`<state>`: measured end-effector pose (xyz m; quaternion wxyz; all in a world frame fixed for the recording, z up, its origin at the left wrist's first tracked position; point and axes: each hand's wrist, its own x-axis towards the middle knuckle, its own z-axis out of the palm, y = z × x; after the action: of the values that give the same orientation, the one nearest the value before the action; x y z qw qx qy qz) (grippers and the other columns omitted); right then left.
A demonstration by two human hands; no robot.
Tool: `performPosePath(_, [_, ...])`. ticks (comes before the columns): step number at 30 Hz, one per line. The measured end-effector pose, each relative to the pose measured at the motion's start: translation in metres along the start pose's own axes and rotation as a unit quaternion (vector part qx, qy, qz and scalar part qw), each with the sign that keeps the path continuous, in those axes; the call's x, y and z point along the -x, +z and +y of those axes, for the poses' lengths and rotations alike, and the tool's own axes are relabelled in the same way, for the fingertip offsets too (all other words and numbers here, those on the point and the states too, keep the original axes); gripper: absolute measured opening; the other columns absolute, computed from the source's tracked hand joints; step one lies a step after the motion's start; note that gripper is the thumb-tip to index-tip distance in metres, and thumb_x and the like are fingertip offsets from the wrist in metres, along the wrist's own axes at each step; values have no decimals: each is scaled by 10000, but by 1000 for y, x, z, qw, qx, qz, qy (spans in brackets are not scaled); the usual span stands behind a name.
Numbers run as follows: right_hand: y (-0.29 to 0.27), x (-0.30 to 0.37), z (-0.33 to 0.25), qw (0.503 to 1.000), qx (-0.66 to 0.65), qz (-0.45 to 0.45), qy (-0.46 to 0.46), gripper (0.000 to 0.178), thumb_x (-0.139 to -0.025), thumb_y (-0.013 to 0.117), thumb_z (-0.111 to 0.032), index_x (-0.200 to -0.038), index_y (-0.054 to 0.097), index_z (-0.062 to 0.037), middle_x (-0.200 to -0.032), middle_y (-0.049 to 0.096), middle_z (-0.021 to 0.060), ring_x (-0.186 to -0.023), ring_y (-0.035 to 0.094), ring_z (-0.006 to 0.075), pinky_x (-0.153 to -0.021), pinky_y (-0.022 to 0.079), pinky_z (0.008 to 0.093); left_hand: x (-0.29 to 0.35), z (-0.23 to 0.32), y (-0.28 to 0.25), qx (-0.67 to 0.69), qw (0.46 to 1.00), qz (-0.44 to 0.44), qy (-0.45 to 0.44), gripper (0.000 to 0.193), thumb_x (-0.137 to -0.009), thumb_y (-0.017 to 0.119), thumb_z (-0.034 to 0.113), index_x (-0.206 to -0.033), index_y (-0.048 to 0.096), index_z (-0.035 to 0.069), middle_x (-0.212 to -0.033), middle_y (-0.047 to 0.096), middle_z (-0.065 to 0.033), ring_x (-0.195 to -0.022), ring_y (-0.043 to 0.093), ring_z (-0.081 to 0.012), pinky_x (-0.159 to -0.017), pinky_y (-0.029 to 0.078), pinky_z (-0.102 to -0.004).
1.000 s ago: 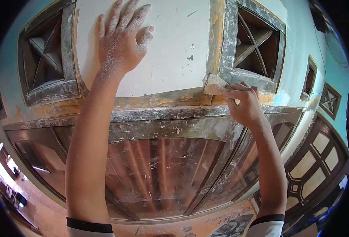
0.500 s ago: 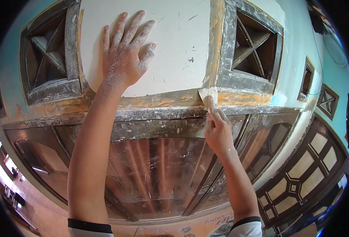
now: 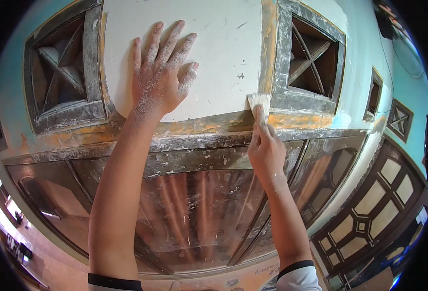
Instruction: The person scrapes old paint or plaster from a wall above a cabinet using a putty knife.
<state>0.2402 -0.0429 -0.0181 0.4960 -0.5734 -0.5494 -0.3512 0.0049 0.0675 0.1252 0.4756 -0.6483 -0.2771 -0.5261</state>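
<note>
My left hand [image 3: 163, 72], dusted with white powder, lies with its fingers spread on the white wall panel [image 3: 218, 53]. My right hand [image 3: 267, 148] is closed round a putty knife [image 3: 259, 101], the index finger stretched along it. The blade points upward and rests at the panel's lower right corner, where the bare strip [image 3: 266, 53] along the panel's right side meets the strip below. The lower strip [image 3: 199, 123] shows orange and brown patches. My right fingers hide the knife's handle.
Dark framed vents with crossed bars stand on both sides, the left vent [image 3: 63, 68] and the right vent [image 3: 311, 58]. Below runs a scuffed wooden ledge [image 3: 199, 141] above brown glass panes [image 3: 194, 208]. A dark panelled door [image 3: 373, 208] is at the right.
The putty knife and my right hand have moved slightly upward along the strip. My left hand stays flat on the panel; the whole view has shifted a little.
</note>
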Motion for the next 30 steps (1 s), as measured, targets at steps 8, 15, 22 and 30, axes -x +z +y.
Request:
performPosePath(8, [3, 5, 3, 999, 15, 27, 7, 550, -1028, 595, -109, -1558, 522, -236, -948, 725, 154, -770, 687, 396, -662, 536, 473, 0, 2, 5, 15, 1000, 2, -3, 578, -1052, 517, 465, -1607, 439, 320, -1732, 287, 51, -1617, 193, -248, -1312, 76, -588])
performPosePath(15, [-5, -60, -15, 998, 12, 55, 16, 518, -1035, 593, -149, -1542, 544, -244, -941, 741, 187, -760, 706, 393, -676, 545, 473, 2, 2, 0, 17, 1000, -13, -11, 585, -1047, 531, 465, -1606, 440, 321, -1734, 280, 54, -1617, 191, -248, -1315, 75, -586])
performPosePath(22, [-21, -140, -15, 994, 87, 73, -12, 465, -1063, 534, -245, -1525, 560, -295, -904, 742, 213, -823, 716, 430, -749, 567, 514, 2, 4, 3, 34, 999, -1, -11, 589, -1025, 567, 449, -1588, 471, 300, -1726, 299, 52, -1612, 210, -253, -1314, 100, -587])
performPosePath(30, [-38, -242, -2, 986, 118, 108, -55, 419, -1037, 464, -322, -1389, 676, -237, -1060, 752, 248, -1054, 714, 436, -924, 567, 552, 1, 4, 3, 48, 999, 0, -20, 593, -1014, 587, 440, -1581, 474, 306, -1722, 301, 53, -1614, 203, -251, -1311, 101, -599])
